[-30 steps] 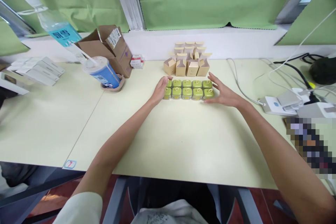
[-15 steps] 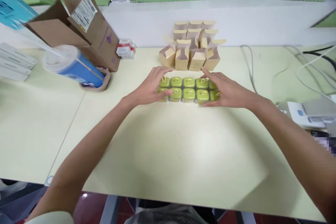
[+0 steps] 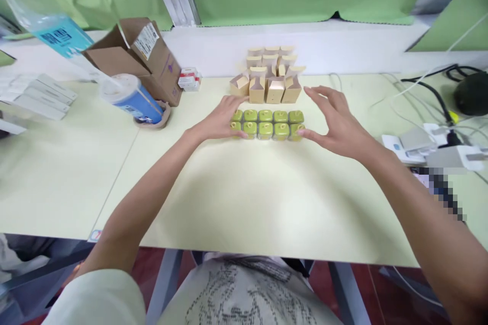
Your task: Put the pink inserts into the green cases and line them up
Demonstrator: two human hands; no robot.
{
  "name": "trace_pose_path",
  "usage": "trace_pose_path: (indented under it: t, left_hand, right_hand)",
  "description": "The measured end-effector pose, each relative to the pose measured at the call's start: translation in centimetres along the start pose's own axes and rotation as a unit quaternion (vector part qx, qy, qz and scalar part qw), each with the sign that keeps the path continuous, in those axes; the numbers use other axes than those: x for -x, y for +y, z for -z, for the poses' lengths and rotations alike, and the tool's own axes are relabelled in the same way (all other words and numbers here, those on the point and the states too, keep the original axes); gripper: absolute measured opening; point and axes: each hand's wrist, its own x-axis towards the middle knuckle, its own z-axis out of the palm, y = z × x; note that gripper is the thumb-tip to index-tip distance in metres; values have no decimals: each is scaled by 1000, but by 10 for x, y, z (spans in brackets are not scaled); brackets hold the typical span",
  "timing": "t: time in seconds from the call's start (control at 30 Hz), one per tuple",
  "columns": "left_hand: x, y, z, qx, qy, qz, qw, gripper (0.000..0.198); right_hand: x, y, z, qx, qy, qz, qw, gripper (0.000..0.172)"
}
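Several small square jars with green lids and yellow loop handles [image 3: 266,130] stand side by side in two rows on the table. My left hand [image 3: 217,121] lies against the left end of the rows, fingers apart, with the thumb along the front row and fingertips by the back row. It partly covers the end jars. At the right end, my right hand [image 3: 338,124] is spread open, its thumb tip close to the front corner jar and its other fingers raised away from the jars. Behind the jars sit several open kraft paper boxes [image 3: 275,90] with flaps up.
To the left stand an open cardboard carton [image 3: 162,73], a blue drink cup [image 3: 143,106] in a holder, a clear bottle with a blue label [image 3: 63,38] and a small red-white box [image 3: 189,80]. Cables and white adapters [image 3: 414,144] lie on the right of the table [image 3: 244,203].
My right hand has moved off the right end of the jars and opened wider, uncovering the end jars. My left hand stays at the left end. The camera view has shifted.
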Motion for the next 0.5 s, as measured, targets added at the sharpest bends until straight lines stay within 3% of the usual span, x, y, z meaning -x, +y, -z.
trace_pose_path:
  t: [0.13,0.2,0.27,0.33,0.43,0.5]
  left_hand:
    - [21,5,9,6,81,1,997,84]
    - [29,4,11,20,93,10,995,58]
    - [34,1,11,47,98,23,994,44]
    - [35,-5,7,85,104,39,990,60]
    - [31,-18,-4,161,88,60,981,126]
    - [28,-28,-14,213,64,76,972,154]
  right_hand:
    - [49,-26,-6,-32,103,-35,994,65]
    - [64,-34,-15,-48,120,-29,991,51]
    - [68,-39,-21,-53,123,-21,991,41]
    - [59,-42,-21,-53,124,-15,991,33]
    - [26,-47,-13,-57,128,-10,990,26]
    - [-7,-55,-10,-66,121,-2,990,25]
